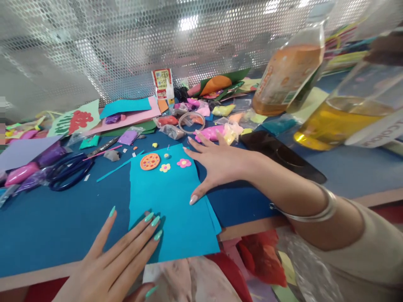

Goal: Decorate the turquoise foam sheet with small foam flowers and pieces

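A turquoise felt sheet [173,209] lies on the blue table top [56,222], hanging over the front edge. Near the sheet's top sit an orange dotted clay disc [150,161], a yellow flower [165,167] and a pink flower [184,163]. My left hand [119,256], with teal nails, lies flat, its fingertips on the sheet's lower left corner. My right hand [217,165], with a silver bangle on the wrist, rests palm down on the sheet's right edge with its fingers spread. Neither hand holds anything.
Blue scissors [67,172] lie at the left among bags of coloured clay [22,173]. A tape roll [192,121], a small glue bottle [170,94] and paper sheets crowd the back. Two bottles of yellow-orange liquid [285,75] [346,119] and a black tray [277,153] are at the right.
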Demonstrator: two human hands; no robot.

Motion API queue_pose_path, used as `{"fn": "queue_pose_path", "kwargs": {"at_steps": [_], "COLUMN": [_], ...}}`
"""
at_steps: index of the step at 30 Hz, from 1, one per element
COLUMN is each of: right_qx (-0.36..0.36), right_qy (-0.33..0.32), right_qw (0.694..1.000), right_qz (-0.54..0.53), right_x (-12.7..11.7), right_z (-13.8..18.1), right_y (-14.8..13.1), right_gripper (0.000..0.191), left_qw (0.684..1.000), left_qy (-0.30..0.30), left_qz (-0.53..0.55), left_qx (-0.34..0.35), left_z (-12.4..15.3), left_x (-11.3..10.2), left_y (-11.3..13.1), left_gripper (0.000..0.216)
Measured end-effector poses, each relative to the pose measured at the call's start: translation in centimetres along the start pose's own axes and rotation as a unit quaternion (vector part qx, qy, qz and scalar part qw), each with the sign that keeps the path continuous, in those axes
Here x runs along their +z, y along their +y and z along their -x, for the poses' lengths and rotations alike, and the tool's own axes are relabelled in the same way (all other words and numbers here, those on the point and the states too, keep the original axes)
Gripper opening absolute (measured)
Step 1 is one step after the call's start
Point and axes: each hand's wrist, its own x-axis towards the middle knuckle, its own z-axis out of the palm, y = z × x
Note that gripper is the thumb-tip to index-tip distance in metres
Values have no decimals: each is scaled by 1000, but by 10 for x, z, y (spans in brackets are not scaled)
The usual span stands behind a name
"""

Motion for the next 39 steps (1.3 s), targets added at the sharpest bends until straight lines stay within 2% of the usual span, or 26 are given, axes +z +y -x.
{"fn": "queue_pose_path", "kwargs": {"at_steps": [3,8,11,13,18,23,28,33,36,39], "right_qx": [-13,-16,-6,-5,-5,-9,-3,-5,-4,10], "right_qy": [15,23,12,7,6,20,15,16,12,-2], "right_qw": [1000,999,999,1000,1000,1000,1000,1000,999,999], "right_qz": [8,27,31,27,17,21,21,23,30,42], "right_x": [3,5,3,2,3,4,2,4,4,2], "right_z": [-1,-2,0,0,0,0,1,0,0,2], "right_y": [1,2,-1,-2,-1,-1,-4,-2,-2,-4], "right_gripper": [125,120,122,122,122,125,127,126,124,128], "left_qw": [1000,999,998,996,995,988,992,989,986,986], "left_qy": [3,-40,-3,19,10,61,12,-59,-73,-60], "left_qz": [4,30,26,16,14,21,-4,28,65,77], "left_qx": [-5,-5,-52,-80,-100,-137,-125,-131,-136,-137], "left_z": [-9,-47,-53,-50,-30,-6,-5,-40,-59,-58], "left_x": [0,-2,-1,1,4,1,4,0,-1,-1], "left_y": [-3,-22,-32,-35,-30,-16,-10,-26,-35,-34], "left_gripper": [55,70,68,66,56,51,58,69,67,68]}}
